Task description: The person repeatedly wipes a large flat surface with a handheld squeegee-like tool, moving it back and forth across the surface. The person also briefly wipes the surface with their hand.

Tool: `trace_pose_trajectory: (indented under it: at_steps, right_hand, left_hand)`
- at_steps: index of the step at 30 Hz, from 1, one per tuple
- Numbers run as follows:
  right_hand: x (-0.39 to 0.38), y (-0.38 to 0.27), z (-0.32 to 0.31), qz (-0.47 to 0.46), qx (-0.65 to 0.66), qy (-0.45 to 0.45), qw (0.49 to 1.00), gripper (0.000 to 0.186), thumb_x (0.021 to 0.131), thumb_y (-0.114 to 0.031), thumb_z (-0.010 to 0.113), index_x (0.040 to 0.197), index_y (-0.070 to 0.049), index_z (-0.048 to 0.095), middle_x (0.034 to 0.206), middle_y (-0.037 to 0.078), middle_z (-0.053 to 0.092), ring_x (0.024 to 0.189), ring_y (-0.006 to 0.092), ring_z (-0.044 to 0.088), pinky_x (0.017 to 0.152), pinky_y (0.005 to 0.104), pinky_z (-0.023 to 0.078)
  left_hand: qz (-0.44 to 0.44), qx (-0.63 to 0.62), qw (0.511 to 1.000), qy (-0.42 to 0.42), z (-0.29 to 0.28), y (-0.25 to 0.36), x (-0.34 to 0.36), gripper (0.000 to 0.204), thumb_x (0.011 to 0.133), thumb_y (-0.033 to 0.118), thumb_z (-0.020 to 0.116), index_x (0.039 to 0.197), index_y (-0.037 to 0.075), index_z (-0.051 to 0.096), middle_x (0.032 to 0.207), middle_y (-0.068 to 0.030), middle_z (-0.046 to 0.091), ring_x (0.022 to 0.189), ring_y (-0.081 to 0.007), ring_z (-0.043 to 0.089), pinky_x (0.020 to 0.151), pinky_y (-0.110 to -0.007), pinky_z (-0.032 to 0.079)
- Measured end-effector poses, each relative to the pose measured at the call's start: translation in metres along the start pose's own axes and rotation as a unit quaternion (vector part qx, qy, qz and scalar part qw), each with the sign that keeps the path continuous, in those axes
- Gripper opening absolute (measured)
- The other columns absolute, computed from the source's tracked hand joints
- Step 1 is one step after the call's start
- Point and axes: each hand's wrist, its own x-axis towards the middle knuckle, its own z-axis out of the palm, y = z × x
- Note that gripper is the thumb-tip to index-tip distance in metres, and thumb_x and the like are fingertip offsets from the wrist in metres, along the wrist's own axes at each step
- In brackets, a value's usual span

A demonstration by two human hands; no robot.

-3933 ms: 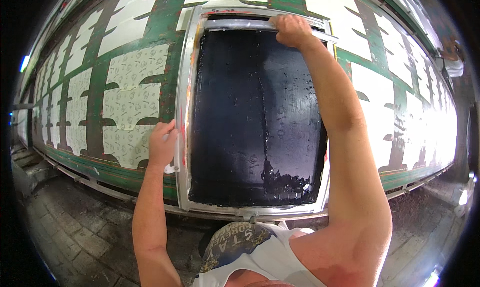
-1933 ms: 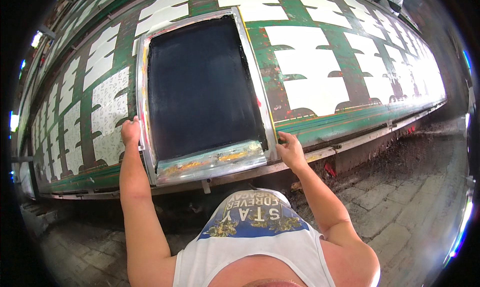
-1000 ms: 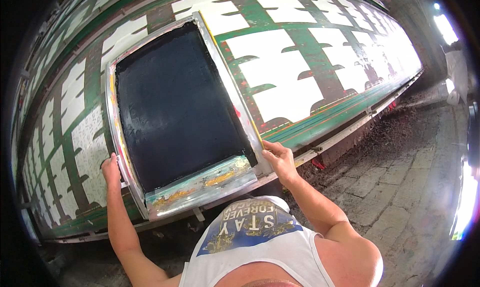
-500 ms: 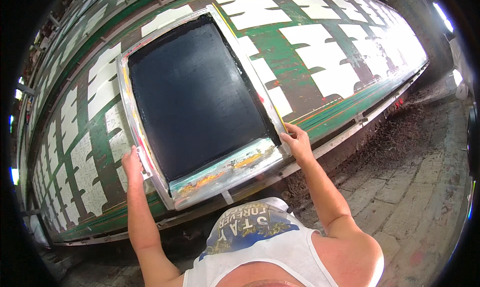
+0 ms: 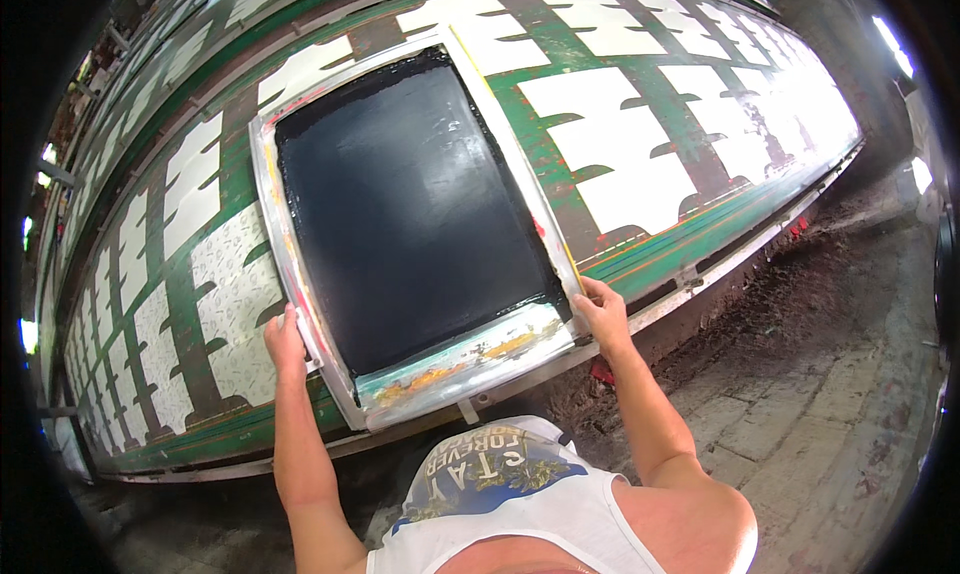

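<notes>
A large screen-printing frame (image 5: 262, 164) with a dark, nearly black mesh (image 5: 415, 214) lies slanted over the long green table. Its near end is a pale band (image 5: 470, 349) smeared with orange and turquoise paint. My left hand (image 5: 287, 342) is closed on the frame's left side, close to the near corner. On the opposite side, my right hand (image 5: 601, 312) grips the right edge near its corner, thumb on top. White cut fabric pieces (image 5: 625, 154) lie flat in rows around the frame. Just left of it, one piece (image 5: 238, 294) bears a small scattered print.
The green table (image 5: 680, 244) has a metal rail (image 5: 735, 259) along its near edge. A second row of tables with white pieces stands behind at the upper left. Dark-stained brick floor (image 5: 790, 404) spreads at the right.
The frame has moved right along the table with both my hands on it. More of the printed piece at its left now shows, and pieces at its right are covered.
</notes>
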Motion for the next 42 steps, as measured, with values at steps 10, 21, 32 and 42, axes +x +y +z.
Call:
trace_pose_trajectory:
  at_steps: [10,21,32,42]
  right_hand:
    - [0.006,0.011,-0.022,-0.023,-0.071,-0.009,0.997,0.06,0.092,-0.028,0.084,0.144,-0.001,0.071,0.129,0.02,0.079,0.116,0.0299,0.077,0.102,0.0412,0.059]
    - [-0.013,-0.035,-0.032,-0.017,-0.261,-0.021,0.965,0.061,0.094,-0.032,0.08,0.146,-0.003,0.069,0.135,0.023,0.077,0.127,0.0385,0.073,0.109,0.048,0.057]
    - [-0.061,-0.066,0.015,-0.414,-0.28,-0.053,0.864,0.05,0.089,-0.016,0.082,0.138,-0.01,0.073,0.148,0.018,0.065,0.137,0.0379,0.063,0.112,0.0516,0.052]
    - [-0.106,-0.049,0.06,-0.505,-0.333,-0.248,0.757,0.049,0.092,-0.021,0.077,0.14,-0.01,0.071,0.15,0.012,0.065,0.141,0.0329,0.06,0.114,0.0461,0.049]
  left_hand:
    - [-0.056,-0.007,0.997,-0.052,0.006,0.025,-0.021,0.039,0.103,0.042,0.078,0.102,0.003,0.072,0.088,-0.0074,0.071,0.068,-0.0161,0.067,0.047,-0.033,0.048]
    - [-0.032,0.018,0.998,-0.057,0.01,0.027,-0.019,0.039,0.101,0.037,0.079,0.107,-0.001,0.076,0.097,-0.0109,0.077,0.085,-0.0241,0.074,0.077,-0.041,0.058]
    - [-0.02,-0.014,0.997,-0.077,0.017,0.027,-0.018,0.041,0.103,0.035,0.078,0.115,-0.004,0.075,0.106,-0.0147,0.078,0.095,-0.0268,0.076,0.09,-0.042,0.058]
    - [-0.034,-0.003,0.989,-0.143,0.009,0.019,-0.007,0.036,0.111,0.032,0.063,0.108,-0.003,0.073,0.087,-0.0101,0.071,0.055,-0.0176,0.063,0.044,-0.034,0.048]
